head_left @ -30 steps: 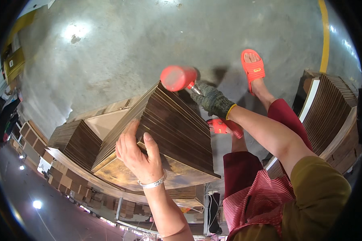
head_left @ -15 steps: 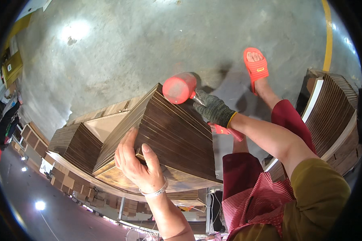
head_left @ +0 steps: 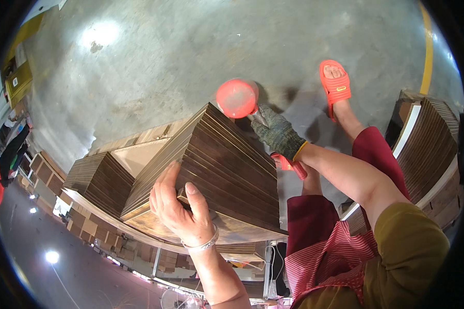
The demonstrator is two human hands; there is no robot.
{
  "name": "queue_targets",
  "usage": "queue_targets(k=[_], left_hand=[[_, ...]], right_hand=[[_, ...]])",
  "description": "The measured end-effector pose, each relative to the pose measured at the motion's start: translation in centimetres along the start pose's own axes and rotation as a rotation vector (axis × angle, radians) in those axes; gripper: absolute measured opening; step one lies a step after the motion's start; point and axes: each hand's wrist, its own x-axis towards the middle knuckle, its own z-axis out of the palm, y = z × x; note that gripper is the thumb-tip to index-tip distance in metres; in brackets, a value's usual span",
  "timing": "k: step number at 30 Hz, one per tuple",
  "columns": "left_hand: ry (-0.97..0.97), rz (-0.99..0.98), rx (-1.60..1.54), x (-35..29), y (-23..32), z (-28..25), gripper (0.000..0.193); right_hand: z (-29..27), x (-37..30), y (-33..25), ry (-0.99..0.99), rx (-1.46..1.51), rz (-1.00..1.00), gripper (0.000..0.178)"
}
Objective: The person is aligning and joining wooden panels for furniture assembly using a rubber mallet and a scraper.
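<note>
Gripping a red mallet (head_left: pixel 236 98) just behind its head, the gloved right hand (head_left: pixel 279 132) has it beyond its fingers near one corner of the stacked boards (head_left: pixel 227 170), while the left hand (head_left: pixel 183 213), thumb and fingers wide, straddles another.

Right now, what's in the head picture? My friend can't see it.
A person's right hand in a dark grey glove holds a red, round-headed mallet close to one corner of a stack of dark brown wooden boards. The ungloved left hand rests at another corner. Orange-red slippers show on grey floor.
</note>
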Motion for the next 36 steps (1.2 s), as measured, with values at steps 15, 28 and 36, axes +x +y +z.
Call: queue_targets(k=[15,28,36], left_hand=[[-0.007,-0.05,0.021,-1.5,-0.6,-1.0,0.072],[0.007,-0.084,-0.02,-2.2,-1.3,-0.2,0.073],[0.075,-0.122,-0.021,-2.1,-1.6,0.1,0.076]], right_hand=[[-8.6,8.0,-14.5,-0.511,-0.658,-0.7,0.049],[-4.9,7.7,-19.1,-0.764,-0.913,-0.247,0.012],[-3.9,8.0,-18.0,-0.938,-0.948,-0.25,0.011]])
